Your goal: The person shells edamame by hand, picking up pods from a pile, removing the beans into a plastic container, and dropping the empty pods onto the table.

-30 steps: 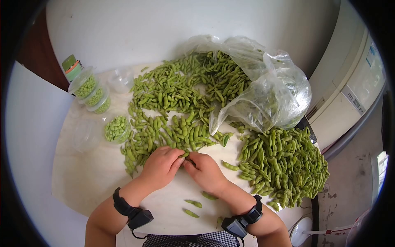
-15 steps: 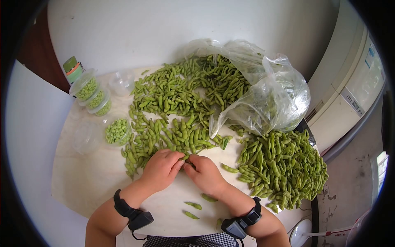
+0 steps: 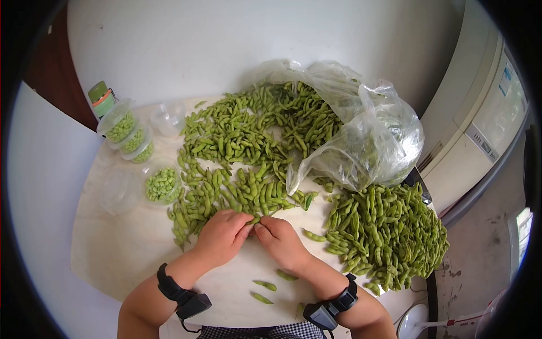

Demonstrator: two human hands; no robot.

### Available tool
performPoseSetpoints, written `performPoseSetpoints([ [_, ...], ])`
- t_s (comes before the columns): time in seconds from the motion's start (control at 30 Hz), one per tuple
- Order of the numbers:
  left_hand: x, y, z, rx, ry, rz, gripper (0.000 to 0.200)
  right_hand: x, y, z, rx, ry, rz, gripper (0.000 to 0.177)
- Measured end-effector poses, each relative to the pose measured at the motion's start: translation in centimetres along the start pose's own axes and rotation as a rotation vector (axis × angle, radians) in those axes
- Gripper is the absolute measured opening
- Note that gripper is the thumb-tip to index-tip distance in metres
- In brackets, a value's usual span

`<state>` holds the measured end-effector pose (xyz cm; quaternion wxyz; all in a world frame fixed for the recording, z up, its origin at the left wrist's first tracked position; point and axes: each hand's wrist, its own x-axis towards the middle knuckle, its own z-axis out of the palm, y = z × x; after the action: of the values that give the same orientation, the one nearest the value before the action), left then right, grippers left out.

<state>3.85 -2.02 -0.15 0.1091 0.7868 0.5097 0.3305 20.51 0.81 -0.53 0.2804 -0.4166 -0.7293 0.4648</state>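
Note:
My left hand (image 3: 224, 233) and my right hand (image 3: 279, 240) meet near the front middle of the table, fingertips pinched together on one green edamame pod (image 3: 254, 220). Most of that pod is hidden by the fingers. Just beyond my hands spreads a loose layer of edamame pods (image 3: 226, 144). To the left, an open clear tub (image 3: 162, 185) holds shelled beans. A few single pods (image 3: 264, 285) lie between my forearms.
A large heap of pods (image 3: 389, 234) covers the table's right side. Behind it slumps a clear plastic bag (image 3: 367, 141). Stacked tubs of beans (image 3: 131, 134), an empty tub (image 3: 168, 118), a clear lid (image 3: 121, 192) and a green bottle (image 3: 101, 99) stand at left.
The view has tilted slightly, so the scene sits a little lower. Both hands stay together on the pod, with only slight finger movement.

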Motion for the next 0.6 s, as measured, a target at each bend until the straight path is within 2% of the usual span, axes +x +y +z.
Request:
performPoseSetpoints([
  [0.27,-0.1,-0.1,-0.2,-0.01,-0.003,0.026,0.016,0.0,0.1,0.0,0.1,-0.046,-0.005,0.032],
  [0.37,-0.2,0.2,-0.5,-0.055,-0.026,0.045,0.017,0.0,0.7,0.3,0.48,-0.108,0.18,0.019],
  [0.4,-0.1,0.3,-0.6,-0.048,-0.015,0.056,0.017,0.1,0.8,0.2,0.473,-0.106,0.165,0.019],
  [0.47,-0.2,0.3,-0.5,-0.08,-0.011,0.043,0.018,0.3,0.9,0.0,0.717,-0.181,0.29,0.017],
  [0.6,-0.5,0.1,0.0,-0.082,0.032,0.038,0.021,0.2,0.6,-0.5,0.731,-0.207,0.272,0.016],
])
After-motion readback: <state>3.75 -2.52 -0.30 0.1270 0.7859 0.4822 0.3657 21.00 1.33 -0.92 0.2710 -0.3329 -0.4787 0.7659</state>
